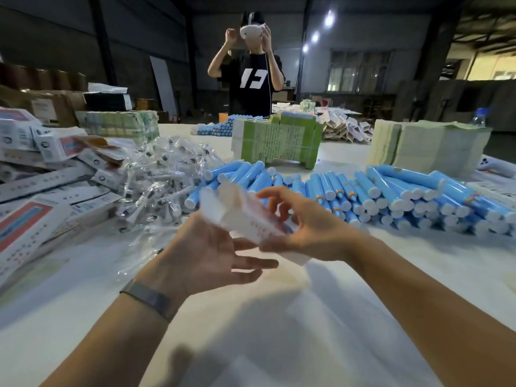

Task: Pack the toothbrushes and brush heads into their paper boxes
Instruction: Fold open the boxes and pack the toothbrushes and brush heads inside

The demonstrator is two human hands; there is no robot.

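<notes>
A white paper box (245, 216), motion-blurred, is held above the tabletop (279, 317) between both hands; the right hand (310, 227) has fingers curled around its near end, the left hand (206, 255) lies under it, fingers straight. Blue toothbrushes (391, 196) lie piled behind; bagged brush heads (164, 174) at left.

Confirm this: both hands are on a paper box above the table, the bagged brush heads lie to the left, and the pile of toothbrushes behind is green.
Wrong on colour. In the head view the toothbrushes are blue with white caps. The rest holds: left hand and right hand on the box, brush heads left.
</notes>
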